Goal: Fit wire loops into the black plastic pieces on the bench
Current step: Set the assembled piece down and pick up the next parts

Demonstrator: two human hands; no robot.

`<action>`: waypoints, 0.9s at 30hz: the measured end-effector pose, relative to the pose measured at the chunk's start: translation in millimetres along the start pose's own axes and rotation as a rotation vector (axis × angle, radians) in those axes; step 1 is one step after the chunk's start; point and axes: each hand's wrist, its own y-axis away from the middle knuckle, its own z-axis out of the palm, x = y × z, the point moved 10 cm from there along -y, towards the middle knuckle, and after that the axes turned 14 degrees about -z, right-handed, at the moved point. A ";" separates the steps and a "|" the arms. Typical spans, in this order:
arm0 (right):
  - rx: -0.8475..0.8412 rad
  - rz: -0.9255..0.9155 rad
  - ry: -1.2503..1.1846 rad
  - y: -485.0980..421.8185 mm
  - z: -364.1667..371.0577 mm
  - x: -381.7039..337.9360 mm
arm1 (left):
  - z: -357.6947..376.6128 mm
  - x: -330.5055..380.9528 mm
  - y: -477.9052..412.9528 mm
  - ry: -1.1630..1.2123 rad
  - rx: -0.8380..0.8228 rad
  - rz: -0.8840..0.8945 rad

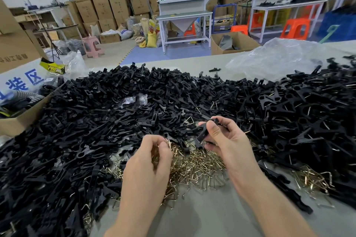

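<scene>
A huge heap of black plastic pieces [107,113] covers the bench from the left edge to the far right. In front of it lies a pile of brass-coloured wire loops [194,167]. My right hand [229,140] grips one black plastic piece [204,132] between thumb and fingers, held just above the loops. My left hand [150,161] rests on the loop pile with its fingers pinched on a wire loop [168,143]; the fingers hide most of it.
A second small clump of wire loops [312,179] lies at the right. An open cardboard box [21,119] stands at the left bench edge, and a crumpled clear plastic bag [279,57] at the back right. Bare bench surface [202,213] shows between my forearms.
</scene>
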 end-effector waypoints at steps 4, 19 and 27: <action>-0.005 0.012 0.012 0.3 1.2 1.0 | -0.3 1.0 -2.3 -0.049 0.026 0.018; -0.196 0.087 -0.288 12.5 41.9 12.9 | 7.9 -9.4 -7.8 0.579 -0.168 -0.252; -0.242 0.172 -0.479 22.3 56.2 11.5 | 7.0 -16.3 -12.0 0.639 -0.171 -0.303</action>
